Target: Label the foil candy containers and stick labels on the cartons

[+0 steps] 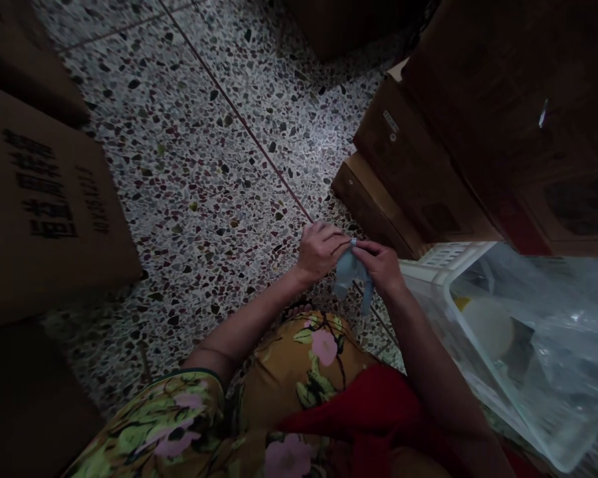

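Note:
Both hands meet in front of my lap, over the speckled floor. Between them hangs a thin light-blue piece of soft material (347,269), with one narrow strip dangling lower on the right. My left hand (321,249) has its fingers closed at the top edge of the piece. Thumb and fingers of my right hand (381,265) pinch the same top edge from the other side. What exactly the blue piece is, I cannot make out in the dim light.
Printed cardboard boxes (44,212) stand on the left. More cardboard boxes (413,166) are stacked on the right. Below those is a white plastic basket (446,285) with clear plastic bags (573,352) inside. Terrazzo floor (204,172) lies between the boxes.

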`<state>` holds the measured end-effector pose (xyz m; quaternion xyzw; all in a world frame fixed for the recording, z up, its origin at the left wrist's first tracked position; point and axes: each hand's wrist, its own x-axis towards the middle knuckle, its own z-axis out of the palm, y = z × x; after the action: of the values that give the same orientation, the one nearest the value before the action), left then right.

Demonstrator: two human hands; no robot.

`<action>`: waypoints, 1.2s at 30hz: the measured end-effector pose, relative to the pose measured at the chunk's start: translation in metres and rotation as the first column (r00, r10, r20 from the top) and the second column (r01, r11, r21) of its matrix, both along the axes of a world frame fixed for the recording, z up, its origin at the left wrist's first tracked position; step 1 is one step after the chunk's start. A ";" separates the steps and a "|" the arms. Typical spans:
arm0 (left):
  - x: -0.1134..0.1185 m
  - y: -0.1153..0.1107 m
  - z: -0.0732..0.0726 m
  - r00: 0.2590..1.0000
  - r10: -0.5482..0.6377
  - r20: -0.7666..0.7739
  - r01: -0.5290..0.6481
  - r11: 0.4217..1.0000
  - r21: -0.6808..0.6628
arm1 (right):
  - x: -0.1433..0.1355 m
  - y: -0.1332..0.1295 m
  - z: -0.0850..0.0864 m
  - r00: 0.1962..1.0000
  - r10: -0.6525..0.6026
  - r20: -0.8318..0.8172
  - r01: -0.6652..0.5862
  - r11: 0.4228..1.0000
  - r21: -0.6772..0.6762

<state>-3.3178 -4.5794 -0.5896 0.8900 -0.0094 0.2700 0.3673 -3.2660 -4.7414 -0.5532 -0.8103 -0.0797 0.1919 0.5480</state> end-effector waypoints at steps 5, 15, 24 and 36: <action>-0.002 0.002 -0.003 0.994 -0.053 -0.093 0.053 0.999 -0.004 | -0.003 0.001 -0.007 0.946 0.179 0.270 -0.124 0.970 -0.207; -0.009 0.024 -0.011 0.965 0.225 -0.137 -0.251 0.944 -0.214 | -0.014 0.005 -0.009 0.973 0.227 0.042 -0.214 0.955 -0.204; -0.012 0.023 -0.005 0.981 -0.180 -0.074 0.178 0.984 -0.029 | -0.007 0.009 -0.007 0.929 0.131 -0.347 -0.043 0.967 0.251; 0.044 0.042 -0.025 0.882 -0.396 -0.255 -0.073 0.420 -0.905 | 0.024 0.012 -0.026 0.987 0.142 -0.080 -0.141 0.990 0.019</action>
<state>-3.2738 -4.5376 -0.6144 0.5879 0.1281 -0.0090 0.7986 -3.2421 -4.7289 -0.5787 -0.7905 -0.1160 0.2627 0.5409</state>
